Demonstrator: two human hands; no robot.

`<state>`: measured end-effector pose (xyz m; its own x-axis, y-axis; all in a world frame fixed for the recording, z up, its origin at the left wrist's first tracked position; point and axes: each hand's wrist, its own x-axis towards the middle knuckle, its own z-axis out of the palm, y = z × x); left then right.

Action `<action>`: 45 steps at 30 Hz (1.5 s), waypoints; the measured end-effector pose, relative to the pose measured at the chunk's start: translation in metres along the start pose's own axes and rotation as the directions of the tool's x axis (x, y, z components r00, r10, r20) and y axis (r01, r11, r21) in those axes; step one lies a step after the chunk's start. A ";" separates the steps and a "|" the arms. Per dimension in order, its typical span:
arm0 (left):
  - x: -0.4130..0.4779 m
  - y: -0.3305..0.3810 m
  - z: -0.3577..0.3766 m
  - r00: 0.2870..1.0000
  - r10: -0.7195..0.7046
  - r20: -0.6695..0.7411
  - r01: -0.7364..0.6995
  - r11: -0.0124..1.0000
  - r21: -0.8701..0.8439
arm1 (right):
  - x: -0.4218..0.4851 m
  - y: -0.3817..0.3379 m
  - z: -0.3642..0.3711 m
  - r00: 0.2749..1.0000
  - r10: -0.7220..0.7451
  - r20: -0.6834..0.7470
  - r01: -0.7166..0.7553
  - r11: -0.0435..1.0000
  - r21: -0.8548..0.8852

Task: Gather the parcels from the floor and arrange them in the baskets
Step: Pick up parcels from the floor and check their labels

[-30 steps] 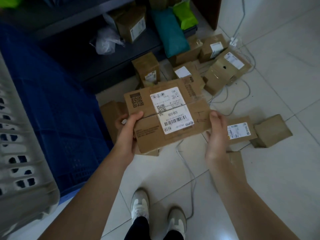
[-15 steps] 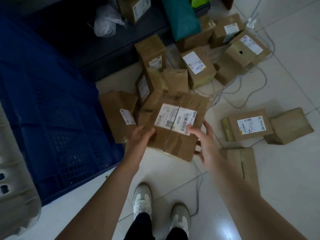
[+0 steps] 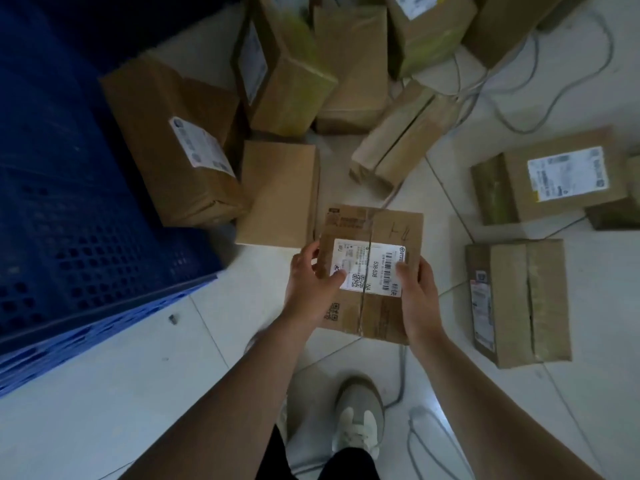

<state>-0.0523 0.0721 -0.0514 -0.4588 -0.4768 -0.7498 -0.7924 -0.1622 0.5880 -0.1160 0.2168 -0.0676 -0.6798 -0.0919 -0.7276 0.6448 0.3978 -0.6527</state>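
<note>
A flat brown cardboard parcel (image 3: 377, 233) with a white shipping label is held low over the white floor, label up. My left hand (image 3: 311, 282) grips its left edge, thumb on the label. My right hand (image 3: 415, 292) grips the right edge, thumb on the barcode. A blue perforated plastic basket (image 3: 69, 202) stands to the left. Several more brown parcels lie around: a large labelled one (image 3: 173, 143) against the basket, a plain one (image 3: 277, 192) beside it, and two at the right (image 3: 554, 181) (image 3: 516, 303).
Grey cables (image 3: 502, 109) run over the tiles between the parcels, and one (image 3: 422, 431) loops near my shoes (image 3: 360, 410). More boxes (image 3: 353, 64) crowd the top of the view.
The view has dropped closer to the floor. The parcel in my hands has been turned round, from wide and tilted to lengthwise, and lowered toward the tiles. Both hands kept hold of it.
</note>
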 end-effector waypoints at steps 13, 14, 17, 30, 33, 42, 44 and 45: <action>0.069 0.015 0.033 0.983 -0.115 -0.142 0.122 0.992 0.037 | 0.062 -0.009 0.005 0.996 0.086 -0.015 -0.086 0.996 -0.006; 0.074 0.027 0.035 0.976 -0.125 -0.178 0.133 0.991 0.032 | 0.071 -0.022 0.007 0.997 0.063 -0.035 -0.064 0.998 -0.021; 0.083 0.063 0.040 0.936 -0.099 -0.337 0.131 0.989 0.073 | 0.101 -0.059 0.015 0.996 -0.006 -0.094 0.001 0.999 -0.050; 0.146 0.143 0.057 0.994 0.104 0.024 -0.103 0.995 -0.015 | 0.152 -0.122 0.041 0.982 0.048 -0.184 -0.003 0.971 0.237; 0.133 0.132 0.049 0.942 0.335 0.003 -0.334 0.939 -0.084 | 0.143 -0.126 0.023 0.964 0.046 -0.263 0.037 0.953 0.301; 0.094 0.167 0.028 0.965 0.222 0.137 -0.236 0.968 0.089 | 0.118 -0.134 0.004 0.967 0.040 -0.251 0.115 0.812 0.572; 0.091 0.167 0.023 0.953 0.251 0.169 -0.251 0.968 -0.021 | 0.116 -0.138 0.004 0.984 -0.019 -0.178 0.116 0.825 0.554; 0.089 0.165 0.019 0.947 0.276 0.162 -0.275 0.961 -0.029 | 0.113 -0.141 0.004 0.988 -0.051 -0.147 0.120 0.850 0.513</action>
<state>-0.2318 0.0190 -0.0267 -0.7184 -0.3562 -0.5975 -0.6240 -0.0496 0.7798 -0.2823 0.1465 -0.0586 -0.7556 0.0228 -0.6546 0.6457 -0.1416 -0.7503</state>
